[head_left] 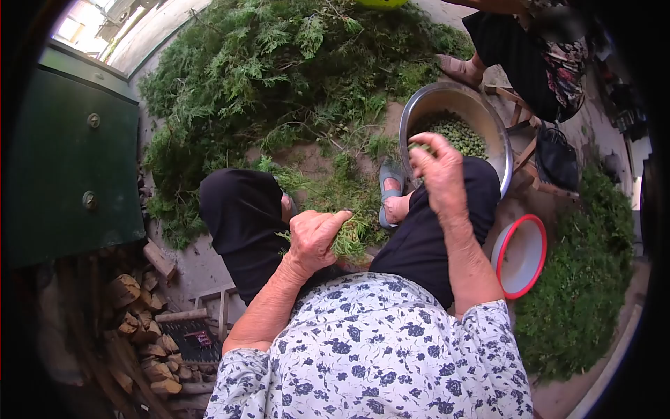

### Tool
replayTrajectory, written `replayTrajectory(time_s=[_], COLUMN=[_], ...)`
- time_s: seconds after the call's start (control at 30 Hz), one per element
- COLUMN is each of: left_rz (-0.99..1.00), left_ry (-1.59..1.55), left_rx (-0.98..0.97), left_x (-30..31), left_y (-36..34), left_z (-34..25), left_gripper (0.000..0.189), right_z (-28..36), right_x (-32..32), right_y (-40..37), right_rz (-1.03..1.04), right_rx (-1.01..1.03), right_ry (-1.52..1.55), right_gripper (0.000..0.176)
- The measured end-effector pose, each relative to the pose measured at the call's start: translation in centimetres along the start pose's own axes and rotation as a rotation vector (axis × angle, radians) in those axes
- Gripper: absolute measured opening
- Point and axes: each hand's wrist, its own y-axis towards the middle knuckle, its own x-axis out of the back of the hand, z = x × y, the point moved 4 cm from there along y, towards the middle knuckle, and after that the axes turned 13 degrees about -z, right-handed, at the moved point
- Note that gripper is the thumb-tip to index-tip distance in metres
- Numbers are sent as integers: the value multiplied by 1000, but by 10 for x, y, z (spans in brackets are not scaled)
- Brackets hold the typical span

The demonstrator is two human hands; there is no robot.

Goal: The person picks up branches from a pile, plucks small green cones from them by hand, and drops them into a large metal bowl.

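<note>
My left hand [314, 239] is closed around a feathery evergreen sprig [352, 234] above my lap, its green tips sticking out past the thumb. Raised over the near rim of a metal basin [508, 150] is my right hand [441, 173], fingers curled together. Something greenish shows at its fingertips, too small to make out. Inside the basin lies a heap of small round green cones or berries [457, 133]. More loose evergreen bits [342, 185] lie on the ground between my feet.
A big pile of evergreen branches [258, 77] spreads ahead, with another green heap [583, 286] at right. Beside my right leg stands a white bowl with a red rim [520, 255]. A co-worker's leg [488, 49] is beyond the basin. Split firewood [150, 328] lies at lower left.
</note>
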Motion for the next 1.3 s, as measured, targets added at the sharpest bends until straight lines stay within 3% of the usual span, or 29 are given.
replayTrajectory(time_s=[0.03,0.1,0.23,0.27,0.33,0.47,0.5,0.57,0.6,0.7,0.77,0.87,0.9,0.97,1.0,1.07,1.1,1.23,1.3], left_rz=[1,-10,-30,-63,-153,-262,-316,-302,-391,-333,-296,-207,-181,-175,-183,-92,-98,-341,-588], left_ry=[0,-30,-105,-114,-145,-193,-240,-435,-545,-686,-775,-951,-943,-918,-904,-793,-786,-589,-450], left_rx=[2,-14,3,9,59,203,256,391,257,275,136,35,-24,-53,-66,-131,-141,-122,279], left_x=[1,3,16,22,35,62,70,87,91,111,126,143,152,162,168,175,180,190,202], left_y=[0,4,17,20,30,44,48,57,69,102,109,125,130,131,132,132,130,106,87], left_z=[-1,-5,-10,-10,-13,-9,-9,-5,-5,-18,-13,-24,-30,-35,-36,-42,-43,-41,-19], left_gripper=[41,38,29,24,14,18,21,23,22,28,25,26,25,22,22,17,17,16,20], right_z=[0,6,-4,-9,0,-1,-2,-19,-30,-57,-81,-74,-90,-76,-69,-57,-58,-47,-43], right_x=[17,55,116,127,125,77,57,18,0,-47,-60,-78,-90,-82,-82,-75,-75,-68,-61], right_y=[15,39,68,74,69,52,39,26,17,-4,-22,-33,-29,-41,-42,-35,-35,-28,-23], right_rz=[-67,-181,-333,-355,-314,-32,40,186,268,572,489,528,571,308,312,250,252,59,-30], right_rx=[61,483,646,602,592,516,640,557,484,526,719,709,695,950,967,757,770,732,711], right_ry=[-78,-531,-885,-920,-884,-612,-474,-528,-562,-769,-654,-722,-404,-375,-366,-278,-275,-173,-215], right_gripper=[20,27,30,30,30,26,24,25,27,36,38,38,26,16,16,14,14,10,9])
